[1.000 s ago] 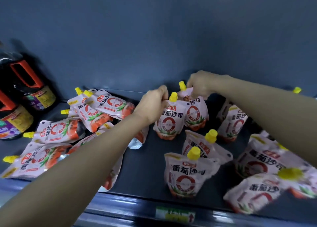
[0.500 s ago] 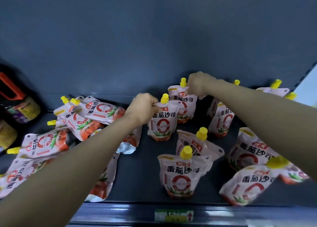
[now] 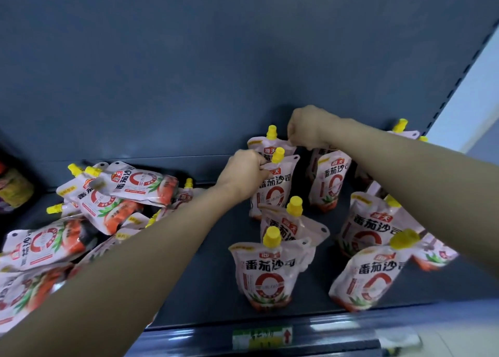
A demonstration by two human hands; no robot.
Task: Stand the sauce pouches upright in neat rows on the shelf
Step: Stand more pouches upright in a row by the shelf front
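White and red sauce pouches with yellow caps cover a dark grey shelf (image 3: 208,283). My left hand (image 3: 244,174) pinches the top left corner of an upright pouch (image 3: 275,192) in the middle row. My right hand (image 3: 306,127) grips the top right corner of the upright pouch behind it (image 3: 263,146), close to the back panel. In front of them stand two more upright pouches, one (image 3: 290,228) behind the other (image 3: 267,273). To the right stand several others (image 3: 330,181), some leaning (image 3: 370,274). A heap of fallen pouches (image 3: 108,202) lies at the left.
The shelf's back panel (image 3: 216,73) rises right behind the rear pouches. Dark bottles with yellow labels (image 3: 13,192) sit at the far left. A green price tag (image 3: 262,339) is fixed to the shelf's front rail. A perforated upright (image 3: 459,78) bounds the right side.
Both hands have kept their hold on the two upright pouches and pushed them a little further back and to the right. The view has swung right, so the bottles are nearly out of sight.
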